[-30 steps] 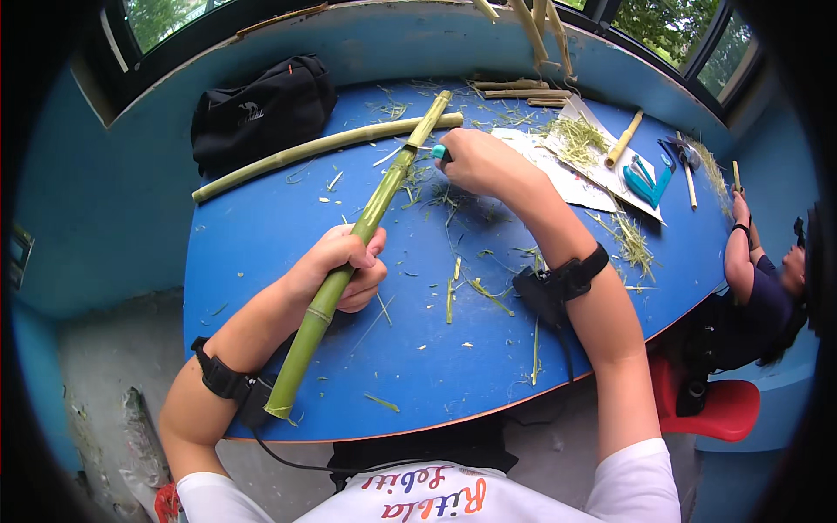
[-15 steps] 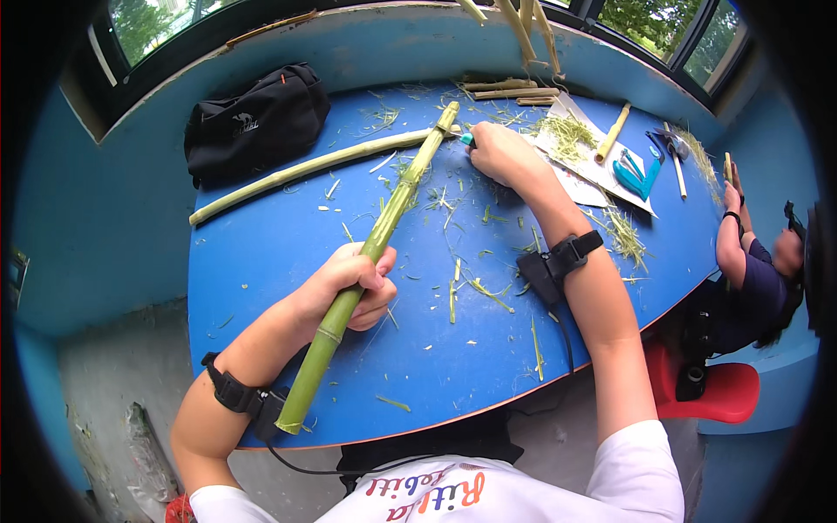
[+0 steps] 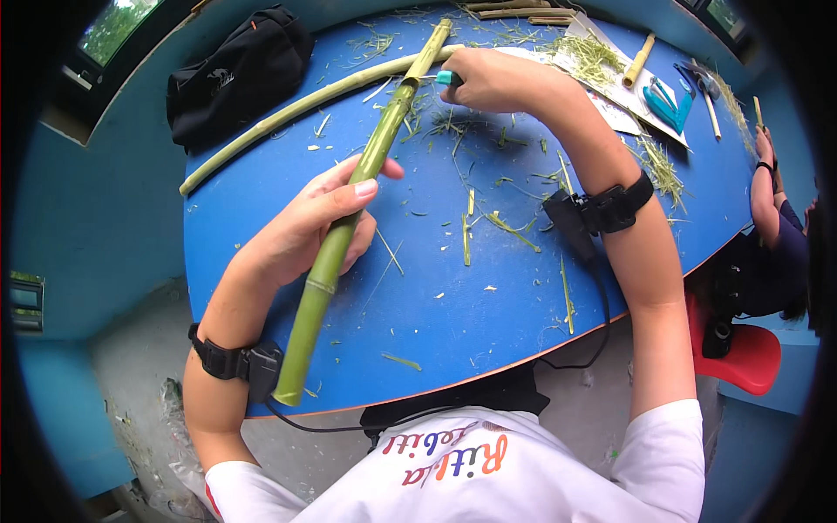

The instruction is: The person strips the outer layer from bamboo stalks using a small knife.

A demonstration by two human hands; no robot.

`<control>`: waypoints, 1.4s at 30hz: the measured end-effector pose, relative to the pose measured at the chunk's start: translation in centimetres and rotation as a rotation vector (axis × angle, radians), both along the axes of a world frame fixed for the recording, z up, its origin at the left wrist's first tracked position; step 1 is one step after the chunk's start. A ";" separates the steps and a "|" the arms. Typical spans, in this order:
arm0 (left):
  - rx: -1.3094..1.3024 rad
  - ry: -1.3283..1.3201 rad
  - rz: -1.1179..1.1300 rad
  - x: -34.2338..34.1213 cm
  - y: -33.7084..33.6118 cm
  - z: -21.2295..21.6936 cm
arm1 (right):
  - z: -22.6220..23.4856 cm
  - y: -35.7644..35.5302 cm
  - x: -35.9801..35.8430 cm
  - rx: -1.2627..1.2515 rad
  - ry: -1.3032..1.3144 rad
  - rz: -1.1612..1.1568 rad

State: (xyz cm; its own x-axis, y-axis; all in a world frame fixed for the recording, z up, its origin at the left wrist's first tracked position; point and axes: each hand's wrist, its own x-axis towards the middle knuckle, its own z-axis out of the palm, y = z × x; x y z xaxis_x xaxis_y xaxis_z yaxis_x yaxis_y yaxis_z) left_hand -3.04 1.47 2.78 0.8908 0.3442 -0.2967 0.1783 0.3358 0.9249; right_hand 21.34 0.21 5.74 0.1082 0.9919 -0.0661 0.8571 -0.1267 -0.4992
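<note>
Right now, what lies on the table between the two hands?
In the head view, between the left hand and right hand lies blue table strewn with green shavings; the bamboo stalk spans the gap.

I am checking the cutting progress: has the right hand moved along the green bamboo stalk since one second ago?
Yes. The right hand has slid up the green bamboo stalk, away from the left hand, toward the stalk's far tip near the pale bamboo pole.
</note>
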 end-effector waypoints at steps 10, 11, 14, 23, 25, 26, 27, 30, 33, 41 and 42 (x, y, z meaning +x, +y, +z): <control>-0.104 0.035 -0.256 -2.4 1.1 -1.7 | 0.3 -1.3 -2.4 0.028 -0.021 0.018; -0.096 0.083 -0.233 -2.2 0.9 -1.6 | 0.2 -1.4 -2.7 0.020 -0.015 0.026; -0.062 0.176 -0.196 -1.6 0.2 -1.0 | 0.0 -2.4 -3.2 -0.019 0.012 0.048; -0.105 0.091 -0.101 -1.0 -1.0 -1.2 | 0.0 -3.3 -2.1 -0.111 0.037 0.070; -0.158 0.091 -0.057 -0.9 -1.0 -1.1 | 0.1 -3.0 -1.9 -0.110 0.030 0.078; -0.173 0.127 -0.067 -0.7 -0.9 -0.8 | 0.0 -3.0 -2.0 -0.109 0.026 0.084; -0.188 0.163 -0.076 -0.6 -0.8 -0.7 | 0.0 -3.0 -2.2 -0.107 0.023 0.089; -0.037 0.269 -0.053 -0.8 -0.8 -0.8 | 0.1 -3.0 -2.7 -0.088 0.027 0.120; 0.352 0.269 0.005 -1.8 -1.4 -0.6 | 0.4 -3.1 -2.6 -0.059 0.017 0.121; 1.102 0.581 -0.110 -1.0 -3.0 1.2 | 0.1 -6.3 -4.0 -0.058 -0.001 0.096; 1.194 0.602 -0.113 -0.8 -3.3 0.9 | 0.1 -6.7 -4.2 -0.061 -0.003 0.095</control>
State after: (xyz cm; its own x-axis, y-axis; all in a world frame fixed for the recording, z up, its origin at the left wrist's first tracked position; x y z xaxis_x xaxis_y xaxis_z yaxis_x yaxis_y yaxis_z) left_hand -3.88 -1.81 3.68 0.7695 0.5989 -0.2217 0.6310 -0.6598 0.4079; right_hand 17.11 -6.48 5.84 0.0144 0.9918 -0.1268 0.8684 -0.0752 -0.4900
